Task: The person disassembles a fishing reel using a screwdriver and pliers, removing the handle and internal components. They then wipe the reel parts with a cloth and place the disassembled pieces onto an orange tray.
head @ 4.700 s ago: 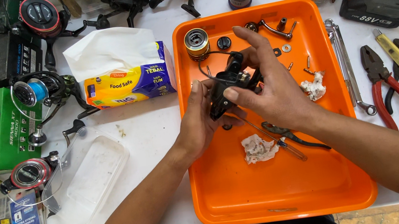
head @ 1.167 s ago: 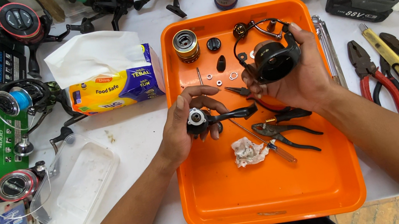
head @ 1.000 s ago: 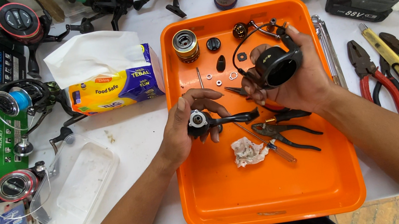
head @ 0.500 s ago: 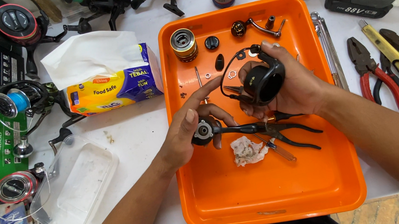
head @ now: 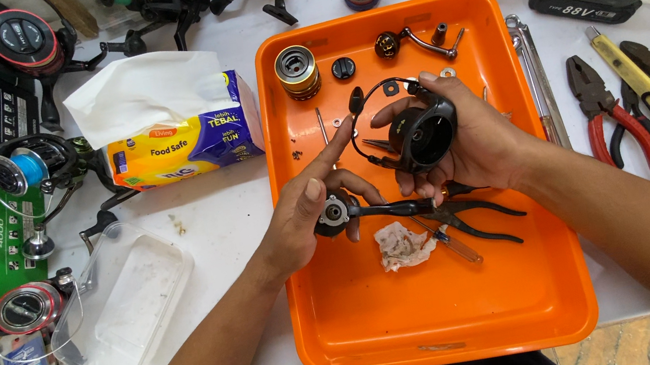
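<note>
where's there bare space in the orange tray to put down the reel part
The near half of the orange tray is bare, below the crumpled tissue and black pliers. The far end is crowded with the gold spool, crank handle and small parts.

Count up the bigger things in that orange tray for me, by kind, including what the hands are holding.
Gold spool: 1
Black round cap: 1
Crank handle: 1
Black rotor with bail wire, in the right hand: 1
Reel body with shaft, in the left hand: 1
Black pliers: 1
Small screwdriver: 1
Crumpled tissue: 1
Total: 8
</note>
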